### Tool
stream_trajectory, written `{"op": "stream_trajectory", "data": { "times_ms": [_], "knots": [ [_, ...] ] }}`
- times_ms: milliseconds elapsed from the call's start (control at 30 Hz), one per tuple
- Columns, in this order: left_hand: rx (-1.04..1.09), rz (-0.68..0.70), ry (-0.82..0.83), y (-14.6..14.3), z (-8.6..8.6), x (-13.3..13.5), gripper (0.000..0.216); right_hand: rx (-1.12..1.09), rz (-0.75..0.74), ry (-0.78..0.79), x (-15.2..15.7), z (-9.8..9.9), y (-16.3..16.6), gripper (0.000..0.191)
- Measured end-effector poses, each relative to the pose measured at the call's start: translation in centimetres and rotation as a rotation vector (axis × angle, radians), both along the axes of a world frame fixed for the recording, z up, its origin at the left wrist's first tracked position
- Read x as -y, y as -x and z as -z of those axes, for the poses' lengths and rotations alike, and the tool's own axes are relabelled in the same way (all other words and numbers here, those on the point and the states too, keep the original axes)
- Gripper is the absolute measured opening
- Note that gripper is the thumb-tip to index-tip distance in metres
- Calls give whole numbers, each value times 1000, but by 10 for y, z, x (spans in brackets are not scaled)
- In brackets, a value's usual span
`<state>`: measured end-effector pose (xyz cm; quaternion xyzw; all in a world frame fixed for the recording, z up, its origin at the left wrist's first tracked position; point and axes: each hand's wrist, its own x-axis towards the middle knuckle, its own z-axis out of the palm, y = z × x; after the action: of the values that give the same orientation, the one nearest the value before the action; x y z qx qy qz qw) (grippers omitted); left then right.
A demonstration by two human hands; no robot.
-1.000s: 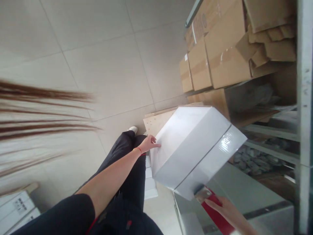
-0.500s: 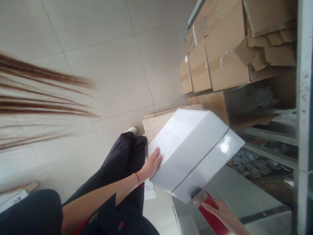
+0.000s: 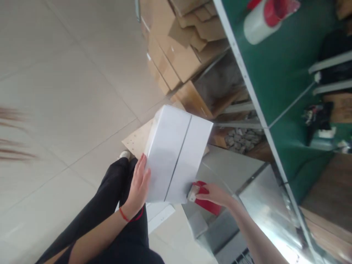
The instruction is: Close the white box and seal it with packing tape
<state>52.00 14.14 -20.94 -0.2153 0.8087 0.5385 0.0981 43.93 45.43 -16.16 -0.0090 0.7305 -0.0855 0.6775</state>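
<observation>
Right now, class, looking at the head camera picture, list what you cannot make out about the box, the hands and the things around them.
- Red tool: the right hand and the white box cover most of it; its type is unclear.
- Left hand: palm lies against the box, hidden.
- Box underside: faces away.
- Tape roll: cut off by the top edge.
- Grey bits under the shelf: too small to identify.
- Hair strands: blurred.

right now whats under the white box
Under the white box show a plywood board and grey metal surface. The left hand steadies it; whatever lies directly beneath is covered.
</observation>
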Motion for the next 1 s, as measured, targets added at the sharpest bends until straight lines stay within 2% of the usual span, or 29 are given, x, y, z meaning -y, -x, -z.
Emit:
{"op": "stream_trajectory", "data": {
  "times_ms": [67, 133, 233, 300, 367, 433, 467, 533, 600, 733, 900, 1000],
  "knots": [
    [-217, 296, 86, 16, -29, -13, 60, -8, -79, 29, -2, -1, 7, 37],
    [-402, 664, 137, 34, -42, -36, 63, -31, -79, 64, -7, 0, 11, 41],
    [-525, 1092, 211, 66, -34, -80, 52, -87, -69, 136, -18, 3, 11, 49],
    [-547, 1256, 272, 97, -20, -107, 41, -116, -85, 183, -26, 7, 9, 56],
    [-540, 1353, 366, 138, -7, -129, 34, -132, -81, 222, -33, 10, 8, 62],
    [-510, 1400, 497, 188, 0, -145, 30, -129, -42, 261, -38, 12, 9, 63],
    [-512, 1380, 569, 212, 0, -150, 29, -125, -19, 278, -41, 13, 10, 63],
    [-499, 1255, 722, 255, -4, -159, 30, -115, 21, 308, -45, 15, 11, 64],
    [-339, 1178, 816, 283, -11, -166, 37, -109, 47, 329, -48, 17, 12, 66],
    [-113, 1162, 941, 295, -24, -174, 45, -88, 78, 354, -51, 20, 12, 64],
    [-105, 1202, 1014, 290, -29, -164, 41, -79, 66, 371, -47, 17, 21, 62],
    [-125, 1150, 1071, 293, -24, -149, 41, -94, 20, 396, -44, 14, 36, 62]
  ]
}}
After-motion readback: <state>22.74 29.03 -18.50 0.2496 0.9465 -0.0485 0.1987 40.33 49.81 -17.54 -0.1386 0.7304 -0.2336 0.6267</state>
